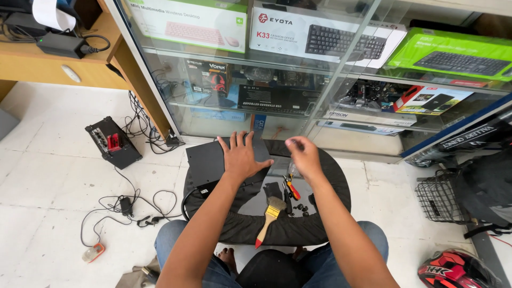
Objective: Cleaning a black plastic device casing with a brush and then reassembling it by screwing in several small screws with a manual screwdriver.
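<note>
White floor tiles below, glass display case on the far side. I see my left hand pressed flat, fingers spread, on the black flat device lying on the left of the round black table. My right hand hovers just right of it, fingertips pinched; on what, I can't tell. Paintbrush lies nearer me.

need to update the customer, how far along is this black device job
Done, by the look of it: small black screws lie loose on the round table, with a paintbrush and pliers out. In hand: the left hand lies flat on the black device; the right hand pinches something too blurred to tell. Left: cannot tell.
</note>
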